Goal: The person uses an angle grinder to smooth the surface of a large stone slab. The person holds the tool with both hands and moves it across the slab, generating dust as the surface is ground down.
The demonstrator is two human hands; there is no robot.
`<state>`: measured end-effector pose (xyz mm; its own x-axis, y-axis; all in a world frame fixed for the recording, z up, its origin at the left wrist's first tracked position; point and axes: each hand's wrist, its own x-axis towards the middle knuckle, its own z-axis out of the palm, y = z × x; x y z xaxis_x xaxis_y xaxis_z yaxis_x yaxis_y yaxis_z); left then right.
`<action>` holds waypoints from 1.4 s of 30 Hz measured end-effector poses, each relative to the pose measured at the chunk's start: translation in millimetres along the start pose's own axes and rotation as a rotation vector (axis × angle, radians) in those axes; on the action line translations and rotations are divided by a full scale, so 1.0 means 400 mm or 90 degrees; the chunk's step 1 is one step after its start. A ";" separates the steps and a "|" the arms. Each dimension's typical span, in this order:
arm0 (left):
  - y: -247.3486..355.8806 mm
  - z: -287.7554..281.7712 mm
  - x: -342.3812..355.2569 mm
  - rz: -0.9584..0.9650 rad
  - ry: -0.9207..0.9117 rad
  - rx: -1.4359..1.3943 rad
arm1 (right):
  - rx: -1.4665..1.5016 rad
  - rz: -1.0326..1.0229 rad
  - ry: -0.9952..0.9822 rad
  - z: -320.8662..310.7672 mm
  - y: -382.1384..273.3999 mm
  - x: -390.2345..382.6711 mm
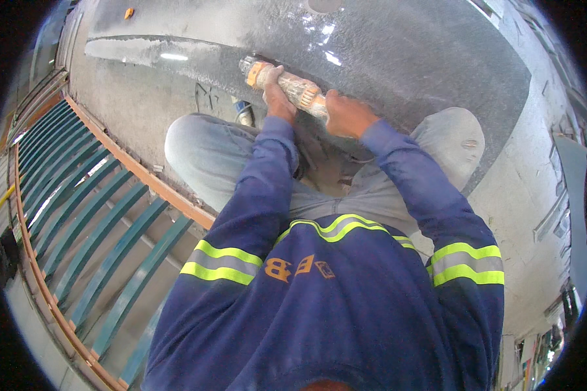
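Note:
Both hands hold a long power tool (298,90), orange under pale dust, which looks like an angle grinder. My left hand (278,98) is wrapped round its body near the head at the left end. My right hand (348,113) grips the rear end, to the right. The tool lies slantwise over the near edge of a dark grey slab (424,58), which has shiny patches and pale dust on it. Whether the tool's head touches the slab I cannot tell. Just below my left hand, a blue and white object (243,112) sits beside my knee.
On my left stands a frame of teal slats (104,215) with an orange-brown rail (140,169). A small orange object (129,13) lies at the far left. Flat grey panels (572,195) stand at the right rim. My bent knees lie either side of the tool.

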<state>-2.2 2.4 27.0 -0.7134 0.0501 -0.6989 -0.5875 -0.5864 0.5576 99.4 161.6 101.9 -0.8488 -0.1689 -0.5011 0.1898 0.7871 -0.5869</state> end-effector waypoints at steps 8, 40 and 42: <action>0.011 0.046 -0.075 -0.028 0.027 -0.029 | -0.018 0.037 -0.037 -0.032 -0.024 -0.038; 0.084 0.097 -0.160 0.123 -0.032 -0.061 | -0.081 -0.059 0.146 -0.035 -0.066 -0.095; 0.100 0.118 -0.178 0.150 -0.071 -0.023 | -0.064 -0.065 0.168 -0.052 -0.083 -0.116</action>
<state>7.1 13.4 120.3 -0.8680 -0.0034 -0.4965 -0.3873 -0.6212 0.6812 122.3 155.7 157.8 -0.9623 -0.1013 -0.2524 0.0577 0.8309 -0.5535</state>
